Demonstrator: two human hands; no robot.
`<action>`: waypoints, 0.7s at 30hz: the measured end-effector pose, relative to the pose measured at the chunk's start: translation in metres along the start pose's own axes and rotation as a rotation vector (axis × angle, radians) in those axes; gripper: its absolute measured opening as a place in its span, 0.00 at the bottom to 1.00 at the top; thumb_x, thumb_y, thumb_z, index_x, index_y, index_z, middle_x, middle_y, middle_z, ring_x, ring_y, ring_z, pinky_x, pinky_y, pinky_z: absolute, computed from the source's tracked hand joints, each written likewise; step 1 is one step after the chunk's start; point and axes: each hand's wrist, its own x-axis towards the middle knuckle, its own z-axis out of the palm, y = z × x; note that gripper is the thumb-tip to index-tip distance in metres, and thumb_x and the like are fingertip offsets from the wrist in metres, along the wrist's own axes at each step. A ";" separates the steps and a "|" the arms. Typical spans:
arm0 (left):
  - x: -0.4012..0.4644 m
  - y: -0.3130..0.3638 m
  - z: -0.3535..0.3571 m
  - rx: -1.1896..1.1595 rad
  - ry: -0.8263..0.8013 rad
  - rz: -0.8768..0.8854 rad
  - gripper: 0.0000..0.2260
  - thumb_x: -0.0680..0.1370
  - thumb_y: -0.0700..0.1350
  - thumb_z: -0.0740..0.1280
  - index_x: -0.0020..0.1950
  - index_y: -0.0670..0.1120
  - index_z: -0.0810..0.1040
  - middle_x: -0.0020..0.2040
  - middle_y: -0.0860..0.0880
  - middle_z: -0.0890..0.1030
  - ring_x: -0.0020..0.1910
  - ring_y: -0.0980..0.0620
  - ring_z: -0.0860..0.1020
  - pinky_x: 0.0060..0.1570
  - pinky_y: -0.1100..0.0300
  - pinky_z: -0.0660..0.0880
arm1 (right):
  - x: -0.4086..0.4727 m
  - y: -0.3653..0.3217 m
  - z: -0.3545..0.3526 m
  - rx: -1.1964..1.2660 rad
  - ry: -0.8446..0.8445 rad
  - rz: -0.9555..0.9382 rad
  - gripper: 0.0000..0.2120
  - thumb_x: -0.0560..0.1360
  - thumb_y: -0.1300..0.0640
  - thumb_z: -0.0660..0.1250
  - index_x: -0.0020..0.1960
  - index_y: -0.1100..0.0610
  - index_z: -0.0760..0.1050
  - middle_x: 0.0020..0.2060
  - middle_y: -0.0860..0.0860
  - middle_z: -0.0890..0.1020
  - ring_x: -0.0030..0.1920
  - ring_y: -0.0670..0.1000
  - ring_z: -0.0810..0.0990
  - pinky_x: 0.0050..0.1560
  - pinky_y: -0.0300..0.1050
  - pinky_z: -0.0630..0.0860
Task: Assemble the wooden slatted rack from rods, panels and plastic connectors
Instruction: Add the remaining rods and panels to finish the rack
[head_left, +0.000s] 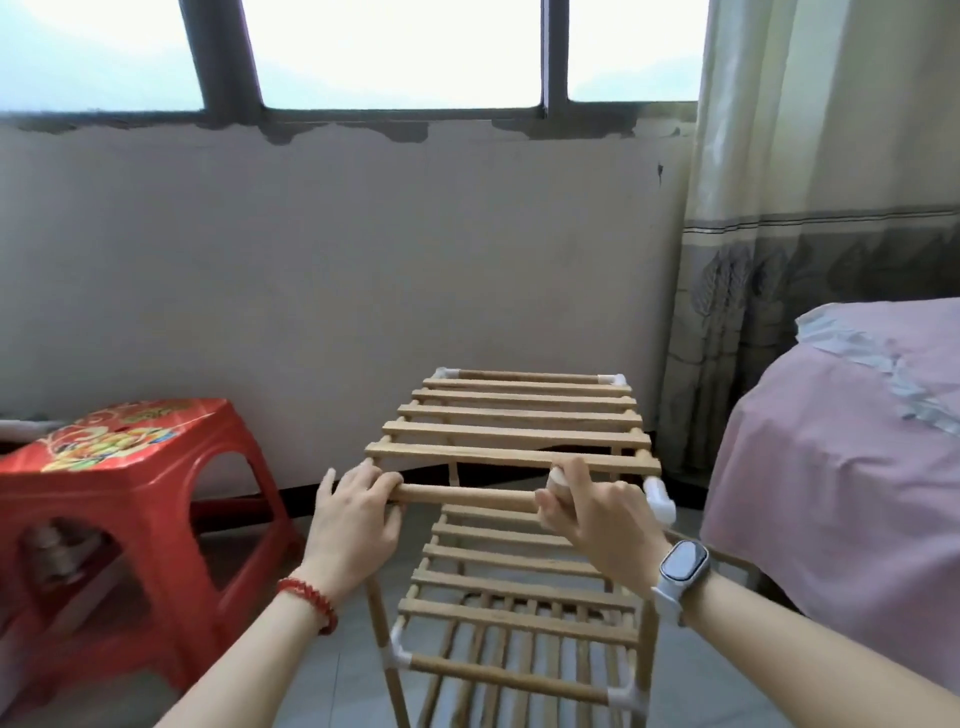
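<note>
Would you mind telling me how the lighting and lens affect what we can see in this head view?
Head view: the window is blown out to white, backlighting the room; wide-angle distortion bows the window frame and wall; the left hand, right hand and rod are evenly lit but slightly soft; the red stool blurs at the edge.

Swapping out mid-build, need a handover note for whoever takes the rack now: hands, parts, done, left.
Left hand: grips the left end of the front top rod.
Right hand: curled round the rod's right end, where a white plastic piece shows between the fingers.
Rack stands on the floor between the red stool and the bed.
Done: top slatted panel on, with white connectors at its far corners; lower slatted shelves in.
Left: the front right corner connector sits apart from the rod end, so that joint looks unseated. The left corner is hidden under the hand; check it.
</note>
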 end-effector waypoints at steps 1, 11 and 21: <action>-0.004 0.001 -0.002 -0.006 0.022 0.024 0.12 0.70 0.40 0.71 0.53 0.45 0.81 0.48 0.47 0.81 0.56 0.44 0.78 0.65 0.38 0.63 | 0.000 0.010 0.000 0.024 -0.042 0.079 0.22 0.79 0.41 0.50 0.54 0.59 0.70 0.28 0.50 0.81 0.28 0.52 0.81 0.33 0.47 0.76; -0.018 0.110 -0.021 -0.186 -0.189 0.521 0.19 0.77 0.50 0.64 0.68 0.49 0.71 0.69 0.53 0.70 0.74 0.54 0.58 0.74 0.46 0.45 | 0.030 0.085 -0.012 0.191 -0.165 0.508 0.17 0.80 0.46 0.53 0.58 0.60 0.64 0.52 0.55 0.79 0.57 0.58 0.73 0.49 0.52 0.73; 0.015 0.247 0.021 -0.217 -0.210 0.540 0.20 0.76 0.55 0.66 0.63 0.46 0.72 0.67 0.48 0.72 0.73 0.48 0.60 0.71 0.55 0.54 | 0.013 0.100 -0.109 0.179 -0.054 0.358 0.11 0.77 0.44 0.58 0.48 0.52 0.64 0.36 0.43 0.81 0.41 0.48 0.79 0.45 0.49 0.74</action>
